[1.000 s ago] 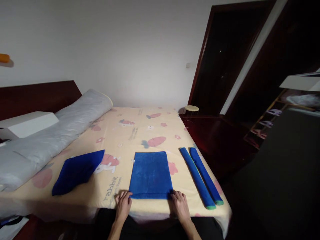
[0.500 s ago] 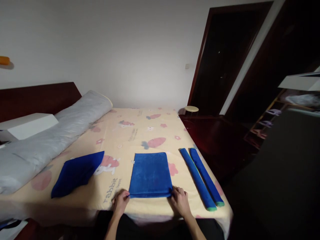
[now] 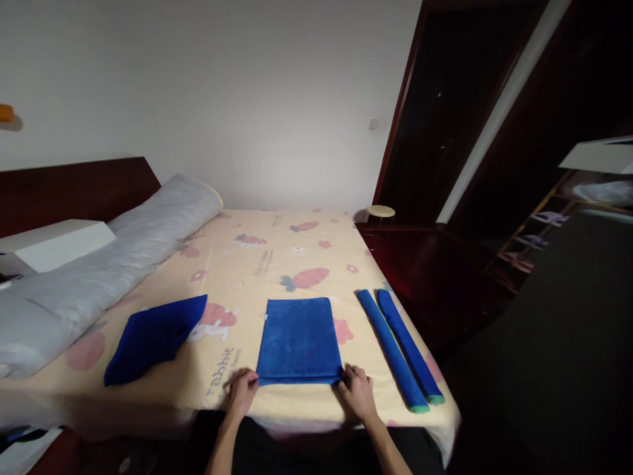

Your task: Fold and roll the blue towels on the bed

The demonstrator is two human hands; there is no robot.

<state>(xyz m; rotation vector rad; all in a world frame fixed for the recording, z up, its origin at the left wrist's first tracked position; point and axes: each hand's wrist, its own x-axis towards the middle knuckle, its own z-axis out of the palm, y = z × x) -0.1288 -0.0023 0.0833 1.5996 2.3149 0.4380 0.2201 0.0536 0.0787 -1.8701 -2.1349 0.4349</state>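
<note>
A blue towel (image 3: 300, 336) lies flat on the bed in front of me, with a narrow fold along its near edge and a small white label on its left side. My left hand (image 3: 242, 389) pinches the near left corner. At the near right corner, my right hand (image 3: 357, 389) grips the cloth between thumb and fingers. To the right lie two blue rolled towels (image 3: 393, 349) with green ends, side by side. Another blue towel (image 3: 153, 340) lies loosely on the left, its surface uneven.
The bed sheet (image 3: 267, 270) has a carrot and rabbit print. A long grey bedding roll (image 3: 133, 244) with a white box (image 3: 59, 244) on it lies along the headboard (image 3: 74, 188). Beyond the bed stand a round stool (image 3: 380, 211) and, at right, a shelf with shoes (image 3: 537, 242).
Both hands keep their hold on the towel's near corners, and the fold looks nearly the same. The view has shifted slightly.
</note>
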